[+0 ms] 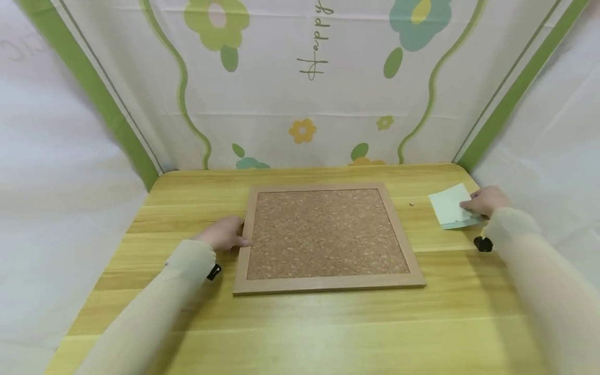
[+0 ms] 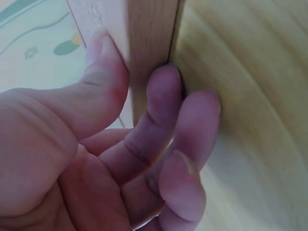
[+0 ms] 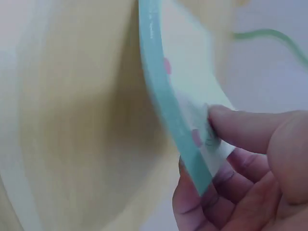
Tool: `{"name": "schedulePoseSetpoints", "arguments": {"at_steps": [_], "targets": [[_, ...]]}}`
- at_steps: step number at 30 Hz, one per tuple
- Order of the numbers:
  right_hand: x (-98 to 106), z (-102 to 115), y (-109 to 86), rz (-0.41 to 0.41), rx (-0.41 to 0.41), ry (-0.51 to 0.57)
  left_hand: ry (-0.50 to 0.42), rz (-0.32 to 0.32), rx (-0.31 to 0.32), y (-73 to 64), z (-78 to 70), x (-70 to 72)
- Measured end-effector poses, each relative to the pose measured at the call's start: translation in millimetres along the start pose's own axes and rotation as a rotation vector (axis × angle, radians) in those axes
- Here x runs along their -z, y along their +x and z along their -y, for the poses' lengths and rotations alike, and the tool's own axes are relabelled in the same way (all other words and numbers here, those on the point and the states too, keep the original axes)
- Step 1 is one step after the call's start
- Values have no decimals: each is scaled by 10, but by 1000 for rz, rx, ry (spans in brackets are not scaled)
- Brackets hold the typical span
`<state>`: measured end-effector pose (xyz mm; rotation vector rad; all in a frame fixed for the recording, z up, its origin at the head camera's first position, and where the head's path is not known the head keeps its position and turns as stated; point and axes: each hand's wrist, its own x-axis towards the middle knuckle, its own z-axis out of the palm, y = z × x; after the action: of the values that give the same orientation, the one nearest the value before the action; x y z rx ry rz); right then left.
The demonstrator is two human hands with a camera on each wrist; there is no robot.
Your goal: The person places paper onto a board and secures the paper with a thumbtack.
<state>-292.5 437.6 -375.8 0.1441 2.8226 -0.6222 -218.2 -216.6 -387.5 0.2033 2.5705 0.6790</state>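
Left hand point(image 1: 224, 234) gripping left edge of framed corkboard point(image 1: 328, 234), thumb on face, fingers against side. Corkboard on table point(image 1: 300, 333). Right hand point(image 1: 489, 201) pinching pale green paper point(image 1: 448, 205) (teal band along one edge) right of corkboard.

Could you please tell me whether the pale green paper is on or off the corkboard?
Off: the right hand pinches the paper to the right of the corkboard.

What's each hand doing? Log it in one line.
left hand: holds corkboard by left edge | right hand: pinches paper | corkboard: lies on table
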Motion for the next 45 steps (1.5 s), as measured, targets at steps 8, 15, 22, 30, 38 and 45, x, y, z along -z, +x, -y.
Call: {"name": "schedulePoseSetpoints", "arguments": {"at_steps": [8, 15, 22, 30, 38, 45], "targets": [[330, 425, -574, -154, 45, 275, -6, 17, -14, -30, -4, 26], [371, 1012, -908, -150, 86, 311, -11, 26, -25, -6, 7, 14], [71, 1492, -960, -128, 208, 438, -8, 44, -38, -8, 9, 5], [-352, 1876, -980, -22, 352, 474, -29, 39, -48, -52, -4, 15], [-821, 2186, -898, 155, 390, 430, -41, 43, -68, -25, 2, 38], [-1229, 2431, -834, 276, 419, 392, -43, 51, -57, -10, 29, 10]]}}
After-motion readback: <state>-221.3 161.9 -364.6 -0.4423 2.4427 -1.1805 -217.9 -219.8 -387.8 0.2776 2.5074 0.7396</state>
